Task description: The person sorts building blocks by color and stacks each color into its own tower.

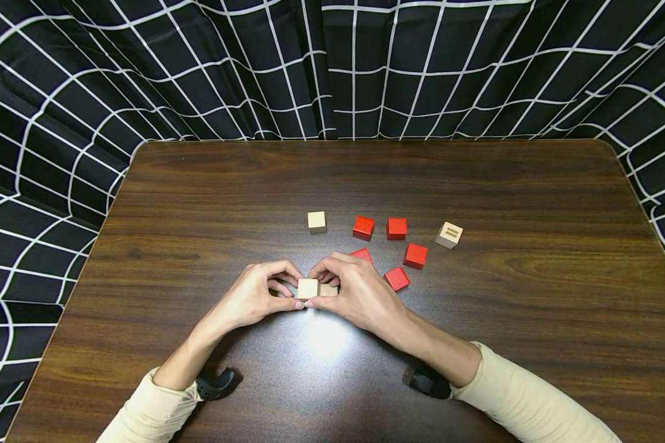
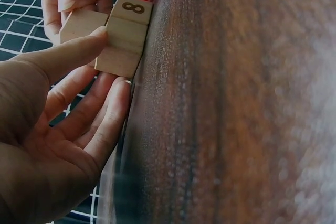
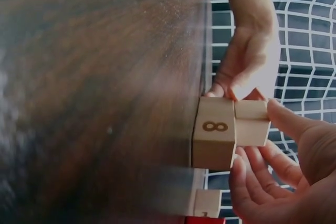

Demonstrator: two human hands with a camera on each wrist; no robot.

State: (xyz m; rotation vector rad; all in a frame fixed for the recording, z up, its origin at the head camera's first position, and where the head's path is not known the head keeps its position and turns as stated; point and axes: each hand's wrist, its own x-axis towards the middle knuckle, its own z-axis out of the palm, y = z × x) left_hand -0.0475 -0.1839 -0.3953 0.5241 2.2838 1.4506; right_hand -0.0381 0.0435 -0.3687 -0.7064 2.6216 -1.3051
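Small pale wooden cubes stand between the two hands at the middle of the table. One wooden cube (image 1: 308, 289) sits on top of a lower row, and a cube marked 8 (image 3: 212, 127) is in that row, its numeral facing the person. The left hand (image 1: 253, 295) pinches the upper cube from the left, thumb in front and fingers behind. Around the same cube curls the right hand (image 1: 360, 292), its thumb in front and index finger behind. The right hand partly hides the lower cube (image 1: 329, 290) in the head view.
Several red cubes (image 1: 396, 229) lie beyond and right of the hands, one partly covered by the right hand. A plain wooden cube (image 1: 317, 223) stands farther back. At the right is a wooden cube with an equals sign (image 1: 449, 235). A black gridded curtain (image 1: 327, 67) surrounds the brown table (image 1: 532, 295).
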